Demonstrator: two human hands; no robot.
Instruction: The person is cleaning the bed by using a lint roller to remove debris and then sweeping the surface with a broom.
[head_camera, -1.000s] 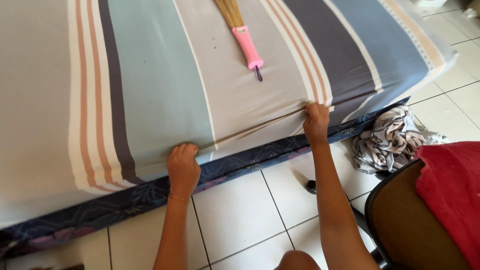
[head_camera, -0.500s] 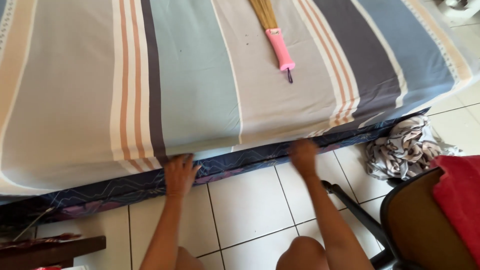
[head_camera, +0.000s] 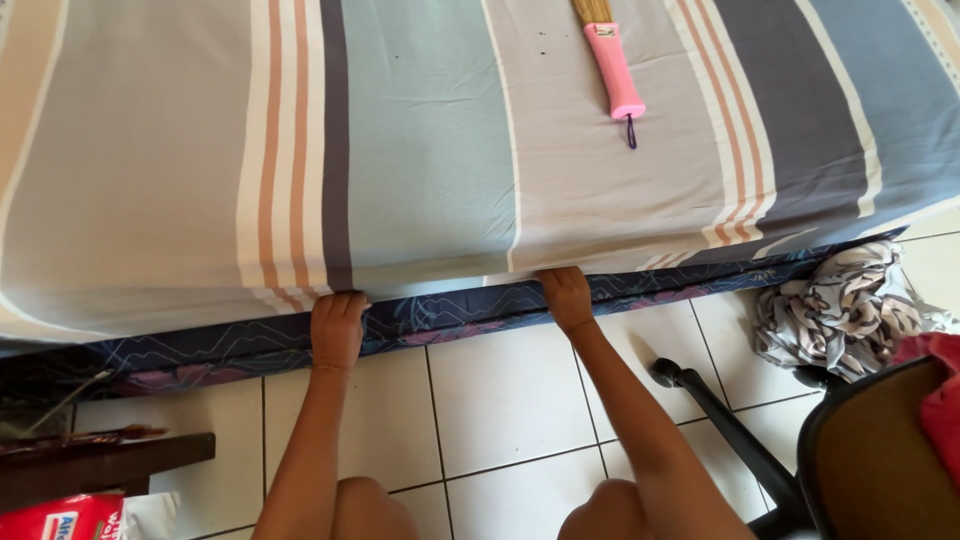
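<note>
hands (head_camera: 338, 325) lower, at sheet's (head_camera: 420, 180) edge

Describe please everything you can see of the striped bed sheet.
The striped bed sheet is smooth fabric with wide grey, pale green and blue bands, split by thin white, orange and dark lines. It lies stretched flat over the mattress, with its lower edge folded down over the side. The left hand and right hand touch that edge. A pink-handled brush rests on top.

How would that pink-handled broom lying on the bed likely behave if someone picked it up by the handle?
The pink-handled broom looks slim, so probably light. Its straw-coloured bristles run out of frame and would likely flex. Lying flat on the striped sheet, it seems unlikely to roll far.
</note>
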